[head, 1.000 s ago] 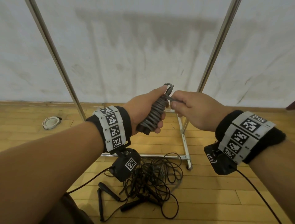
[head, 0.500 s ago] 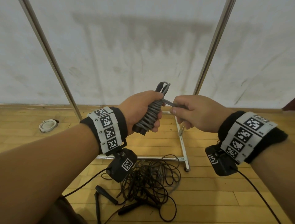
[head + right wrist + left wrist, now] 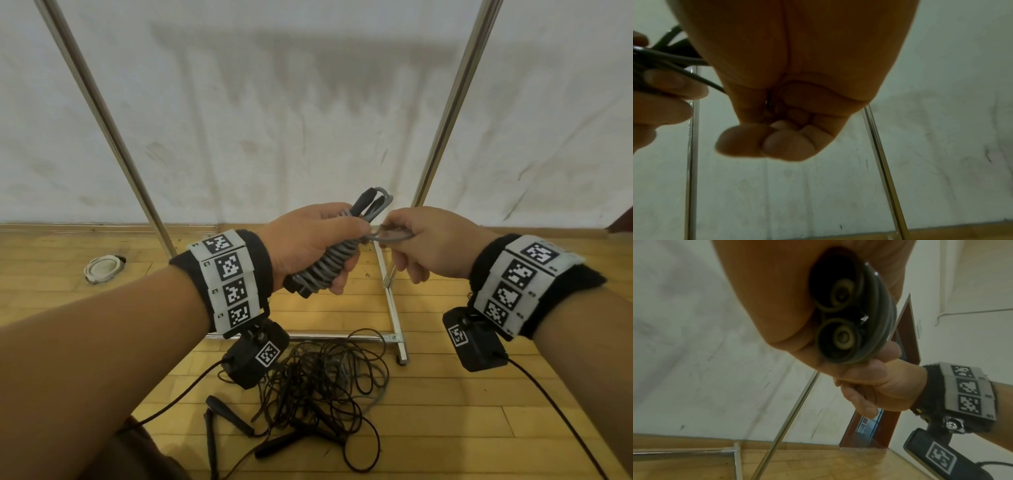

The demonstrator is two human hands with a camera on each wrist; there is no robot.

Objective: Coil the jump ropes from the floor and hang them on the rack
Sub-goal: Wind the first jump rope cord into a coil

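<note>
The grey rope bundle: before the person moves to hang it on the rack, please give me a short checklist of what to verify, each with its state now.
1. Left hand grips the grey rope bundle firmly, both handles side by side inside the wraps: ok.
2. Right hand pinches the loose rope end: ok.
3. Loose end tucked or tied so the wraps cannot unwind: not ok, it stands out free of the bundle.
4. Loop at the top left for hanging: ok.
5. Rack has a free bar or hook: cannot tell, only its posts and base show.
6. All ropes coiled: not ok, black ropes lie tangled on the floor.
</note>
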